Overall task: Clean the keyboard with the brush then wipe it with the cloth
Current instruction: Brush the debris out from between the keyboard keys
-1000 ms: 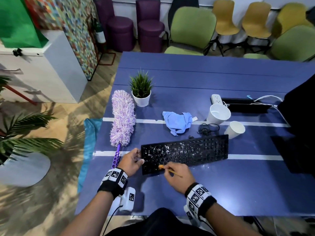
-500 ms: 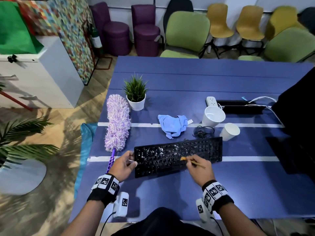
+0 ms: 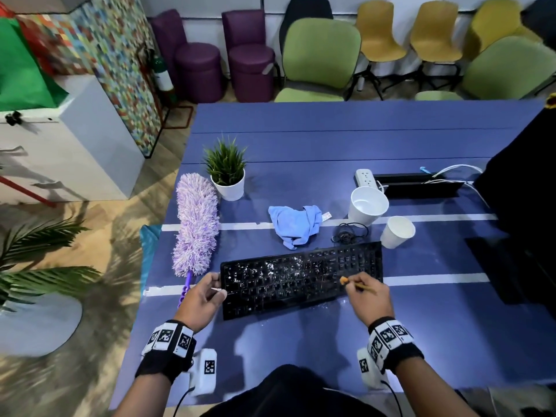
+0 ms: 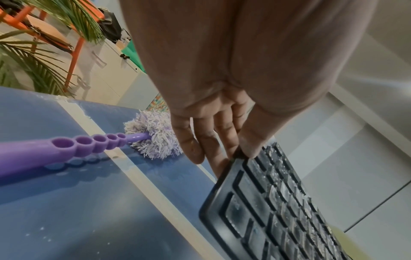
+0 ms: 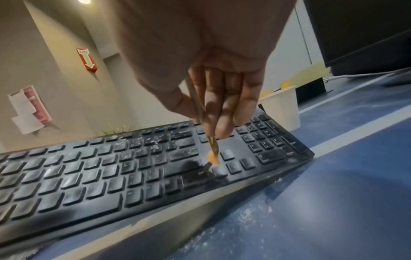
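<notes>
The right hand (image 3: 367, 299) is pinching a thin brush (image 5: 213, 154), its tip touching the dusty keyboard (image 3: 301, 278). The left hand (image 3: 202, 297) is gripping the keyboard's left end. The cloth (image 3: 296, 223) is lying beyond both hands on the surface (image 3: 331, 152). Key legends are blurring; a wall sign (image 5: 87, 60) is reading "FIRE".

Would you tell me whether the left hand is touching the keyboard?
Touching. The left wrist view shows the left hand with fingers and thumb holding the keyboard at its end edge.
</notes>
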A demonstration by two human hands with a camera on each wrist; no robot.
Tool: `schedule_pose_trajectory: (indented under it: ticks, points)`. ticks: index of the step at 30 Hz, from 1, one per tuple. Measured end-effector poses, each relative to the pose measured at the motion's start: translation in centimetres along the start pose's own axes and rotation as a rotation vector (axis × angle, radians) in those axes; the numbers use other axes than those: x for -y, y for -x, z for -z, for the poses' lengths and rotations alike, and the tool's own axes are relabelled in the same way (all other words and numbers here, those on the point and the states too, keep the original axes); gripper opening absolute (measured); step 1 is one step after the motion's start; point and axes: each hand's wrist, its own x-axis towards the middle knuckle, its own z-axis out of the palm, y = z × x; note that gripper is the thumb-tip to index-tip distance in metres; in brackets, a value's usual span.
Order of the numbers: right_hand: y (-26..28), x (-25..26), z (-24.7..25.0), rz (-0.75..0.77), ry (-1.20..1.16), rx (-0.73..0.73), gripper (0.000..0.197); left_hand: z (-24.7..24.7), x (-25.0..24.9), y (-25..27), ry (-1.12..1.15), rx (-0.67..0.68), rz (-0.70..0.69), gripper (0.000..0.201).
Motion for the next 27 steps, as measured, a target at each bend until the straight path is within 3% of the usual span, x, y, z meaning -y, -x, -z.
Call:
schedule_pose_trajectory:
  ticks: [2,5,7,11,13,16,18,22,24,27]
  points:
    - [0.3,0.5,0.0,0.123,-0.078,0.026,0.024,-0.3,-0.4,0.0,0.011,-0.004,0.014,0.025]
    - [1.4,1.8,-0.5,0.360,-0.146,0.182,0.020,-0.4,-0.9,0.0,0.010,-0.006,0.036,0.031]
    - [0.9,1.6,-0.5,0.355,-0.145,0.215,0.020,-0.5,-1.1,0.1,0.020,-0.031,0.053,0.030]
    - [-1.8,-0.7,0.6,0.130,-0.181,0.015,0.024,-0.8,-1.8,0.3,0.039,-0.078,0.094,0.033]
    - [-2.2,-0.4,1.4,0.174,-0.202,-0.003,0.026,-0.9,-2.0,0.4,0.043,-0.096,0.110,0.030]
    - [-1.3,1.2,1.5,0.347,-0.168,0.194,0.019,-1.2,-2.3,0.6,0.063,-0.131,0.119,0.029]
    - [-1.1,1.1,1.4,0.382,-0.040,0.272,0.013,-2.0,-2.7,0.8,0.077,-0.168,0.124,0.031]
    - [-2.6,-0.2,2.7,0.199,0.030,0.102,0.011,-2.7,-2.3,1.3,0.084,-0.189,0.117,0.033]
    - [-3.1,-0.2,2.7,0.271,-0.083,0.081,0.014,-2.2,-1.7,1.0,0.114,-0.200,0.125,0.034]
    - [-2.7,0.0,1.8,0.416,-0.176,0.168,0.013,-2.2,-0.9,0.9,0.142,-0.191,0.137,0.034]
